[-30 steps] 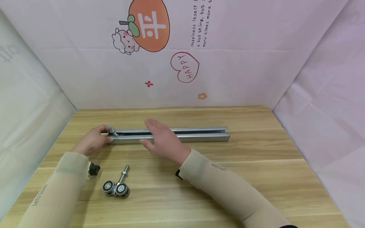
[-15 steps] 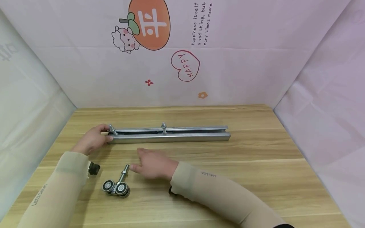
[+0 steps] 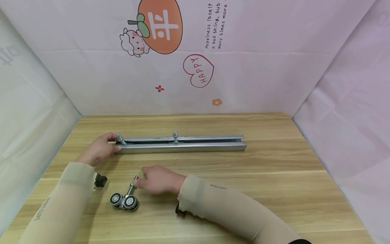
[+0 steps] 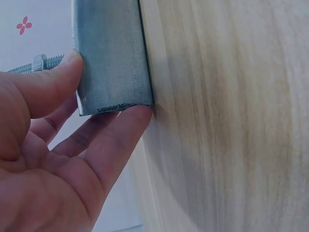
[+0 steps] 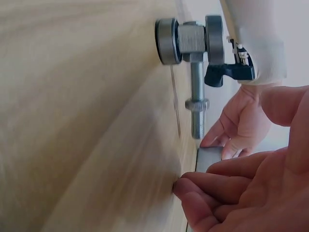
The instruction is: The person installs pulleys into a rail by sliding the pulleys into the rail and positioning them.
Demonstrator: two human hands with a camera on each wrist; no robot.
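Observation:
A silver metal track [image 3: 210, 147] with a slot along its top lies across the wooden table. My left hand [image 3: 99, 150] grips its left end; in the left wrist view the thumb lies on the edge and the fingers press the end of the track [image 4: 113, 58]. Two threaded bolts stick up from the slot: one bolt [image 3: 121, 139] leans by the left hand, another bolt [image 3: 175, 137] stands near the middle. Closer to me lies a roller trolley [image 3: 130, 202] with a threaded stem. My right hand [image 3: 159, 179] hovers beside the stem, fingers loosely bent, a gap showing from the roller trolley [image 5: 191, 38] in the right wrist view.
White printed cloth walls [image 3: 253, 67] stand behind and on both sides of the wooden table [image 3: 274, 189]. A black wrist device [image 3: 100, 180] sits under the left sleeve, close to the roller trolley.
My right hand has come from over the track toward me and left, down to the trolley's stem, uncovering the middle bolt. The left hand has stayed at the track's end.

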